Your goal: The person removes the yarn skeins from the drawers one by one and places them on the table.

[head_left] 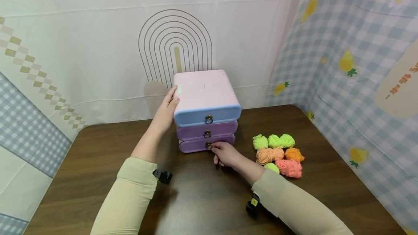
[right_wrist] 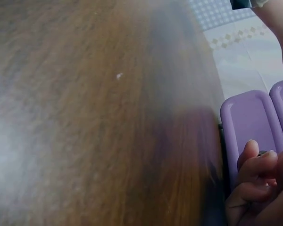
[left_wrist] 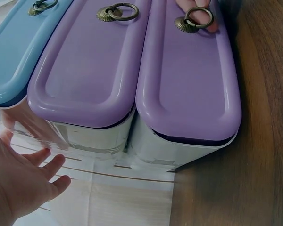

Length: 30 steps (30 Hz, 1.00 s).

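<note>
A small chest of three stacked drawers has a pink top, a blue upper drawer front and two purple fronts below. My left hand rests against the chest's left side near the top, fingers extended. At the bottom purple drawer, my right hand holds the brass ring pull with its fingertips. In the left wrist view a fingertip shows behind that ring. The right wrist view shows the right hand's fingers curled at the purple front, mostly hiding the pull.
Several balls of yarn, lime, peach, orange and coral pink, lie on the brown wooden table right of the chest. A patterned cloth hangs behind the table, and a checked one hangs at the right.
</note>
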Tool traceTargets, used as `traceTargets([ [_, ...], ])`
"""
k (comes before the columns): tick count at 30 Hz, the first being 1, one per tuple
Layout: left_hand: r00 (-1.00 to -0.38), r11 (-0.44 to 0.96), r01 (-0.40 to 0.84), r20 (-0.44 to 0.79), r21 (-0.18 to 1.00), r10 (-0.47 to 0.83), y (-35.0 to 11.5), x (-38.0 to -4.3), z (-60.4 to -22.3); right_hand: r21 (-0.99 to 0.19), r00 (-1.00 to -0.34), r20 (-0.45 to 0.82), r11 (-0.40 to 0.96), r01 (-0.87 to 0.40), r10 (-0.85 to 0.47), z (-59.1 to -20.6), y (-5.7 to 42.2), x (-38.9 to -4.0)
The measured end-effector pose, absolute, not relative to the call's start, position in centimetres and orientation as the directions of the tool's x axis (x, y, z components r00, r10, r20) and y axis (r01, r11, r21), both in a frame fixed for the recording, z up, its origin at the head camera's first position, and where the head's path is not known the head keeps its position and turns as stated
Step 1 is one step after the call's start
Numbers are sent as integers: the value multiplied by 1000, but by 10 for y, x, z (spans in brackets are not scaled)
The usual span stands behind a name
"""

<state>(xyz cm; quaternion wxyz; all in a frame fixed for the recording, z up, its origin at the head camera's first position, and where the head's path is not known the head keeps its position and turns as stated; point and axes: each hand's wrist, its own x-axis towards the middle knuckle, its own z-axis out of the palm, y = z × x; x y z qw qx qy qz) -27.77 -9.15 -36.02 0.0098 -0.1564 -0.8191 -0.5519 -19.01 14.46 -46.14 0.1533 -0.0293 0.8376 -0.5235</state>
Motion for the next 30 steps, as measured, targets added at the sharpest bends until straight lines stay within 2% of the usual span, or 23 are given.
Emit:
traceTargets([
  [8, -945, 342, 297, 222, 892, 241, -94, -282, -367, -885, -953, -234, 447, 128, -191, -461, 142, -193],
  [15, -951, 345, 267, 188, 900, 246, -92, -277, -359, -882, -946, -259, 447, 150, -195, -464, 145, -191],
  [20, -946, 326, 296, 227, 898, 234, -97, -284, -368, -878, -939, -273, 452, 156, -207, -467, 147, -189],
  [30, -948, 376, 294, 218, 879, 232, -102, -281, -372, -879, -943, -244, 462, 116, -227, -460, 152, -177],
])
